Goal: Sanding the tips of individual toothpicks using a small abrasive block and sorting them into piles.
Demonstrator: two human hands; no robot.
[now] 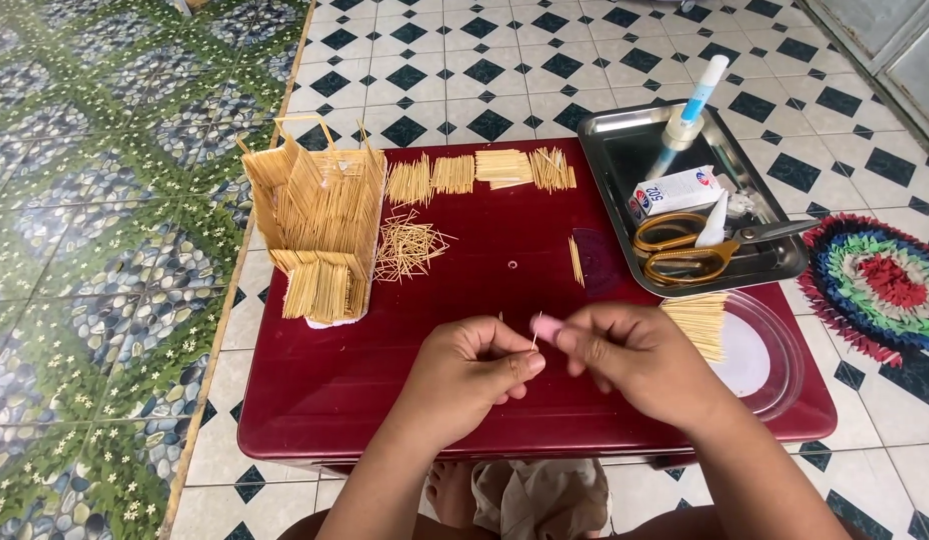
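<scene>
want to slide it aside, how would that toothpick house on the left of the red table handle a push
The toothpick house is probably very light, built from thin sticks. It looks fragile: a few sticks poke up loose at the top. Being tall on a small base, it may tip rather than slide on the red table.

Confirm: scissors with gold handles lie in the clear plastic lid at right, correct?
Not quite. The head view shows the scissors with gold handles lying in the metal tray at right; the clear plastic lid holds a bundle of toothpicks.

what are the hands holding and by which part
Both hands pinch one thin toothpick between them: left hand at its lower end, right hand near its top.
</scene>
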